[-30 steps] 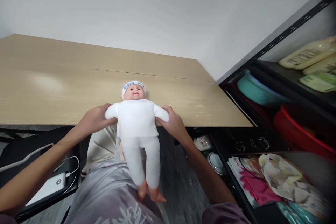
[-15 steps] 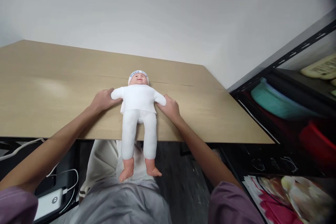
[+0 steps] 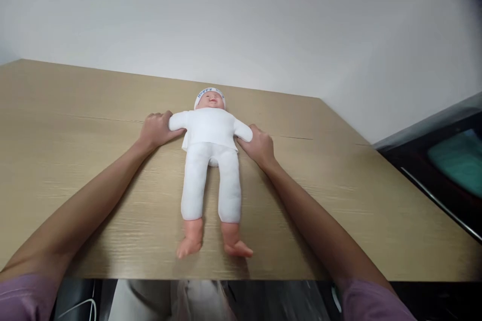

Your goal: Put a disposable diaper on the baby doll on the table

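Observation:
A baby doll (image 3: pixel 211 130) in white clothes and a white headband with blue lettering lies face up on the wooden table (image 3: pixel 131 200). Its head points to the wall and its bare feet toward me. My left hand (image 3: pixel 158 129) is closed around the doll's sleeved arm on the left. On the other side, my right hand (image 3: pixel 259 144) grips the doll's other arm, thumb and fingers wrapped about the sleeve end. Most fingertips are hidden under the doll's arms.
Behind the table rises a plain pale wall (image 3: pixel 233 20). At the right, a dark shelf holds a teal basin (image 3: pixel 459 158), partly cut off. Below the table's front edge, pale trousers (image 3: pixel 143 301) and a white cable (image 3: pixel 90 306) show.
The doll has moved farther onto the table with both hands on its arms. Its legs, which hung past the front edge, now lie on the tabletop. My view has moved closer over the table.

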The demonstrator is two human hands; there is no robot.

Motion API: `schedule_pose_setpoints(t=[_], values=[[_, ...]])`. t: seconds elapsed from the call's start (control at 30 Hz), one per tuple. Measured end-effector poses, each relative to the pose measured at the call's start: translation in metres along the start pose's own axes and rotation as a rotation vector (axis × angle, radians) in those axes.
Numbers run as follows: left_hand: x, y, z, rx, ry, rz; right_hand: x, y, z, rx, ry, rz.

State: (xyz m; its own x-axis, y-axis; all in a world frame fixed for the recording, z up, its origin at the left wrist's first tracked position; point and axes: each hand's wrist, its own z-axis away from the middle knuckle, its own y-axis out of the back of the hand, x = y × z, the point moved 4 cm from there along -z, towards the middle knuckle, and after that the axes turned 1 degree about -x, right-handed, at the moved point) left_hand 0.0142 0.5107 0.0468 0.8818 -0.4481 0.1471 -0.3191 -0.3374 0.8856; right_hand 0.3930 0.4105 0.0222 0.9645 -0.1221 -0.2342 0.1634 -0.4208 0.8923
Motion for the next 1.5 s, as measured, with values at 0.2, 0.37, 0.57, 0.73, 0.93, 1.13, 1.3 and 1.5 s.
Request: schedule_pose_setpoints(t=[0.2, 0.37, 0.57, 0.73, 0.93, 1.13, 1.3, 1.5], values=[[-0.010, -0.018, -0.040, 0.091, 0.009, 0.019, 0.006, -0.018, -0.048, 0.029, 0.025, 0.059], [-0.023, -0.019, -0.043, 0.121, -0.004, 0.059, 0.010, -0.023, -0.063, 0.087, 0.066, -0.010], [-0.050, -0.006, -0.016, 0.009, -0.105, 0.128, 0.039, -0.020, -0.038, 0.038, 0.241, -0.171], [-0.067, -0.003, -0.007, -0.026, -0.098, 0.163, 0.064, -0.034, -0.037, -0.055, 0.210, -0.189], [-0.073, -0.002, -0.005, 0.001, -0.068, 0.189, 0.064, -0.044, -0.037, 0.004, 0.129, -0.157], [-0.081, 0.009, 0.017, 0.049, 0.029, 0.160, 0.066, -0.028, -0.010, 0.104, -0.041, -0.141], [-0.086, 0.018, 0.037, 0.082, 0.096, 0.160, 0.071, -0.010, 0.000, 0.123, -0.052, -0.216], [-0.083, 0.020, 0.048, 0.068, 0.128, 0.137, 0.071, -0.003, -0.005, 0.098, -0.006, -0.279]])
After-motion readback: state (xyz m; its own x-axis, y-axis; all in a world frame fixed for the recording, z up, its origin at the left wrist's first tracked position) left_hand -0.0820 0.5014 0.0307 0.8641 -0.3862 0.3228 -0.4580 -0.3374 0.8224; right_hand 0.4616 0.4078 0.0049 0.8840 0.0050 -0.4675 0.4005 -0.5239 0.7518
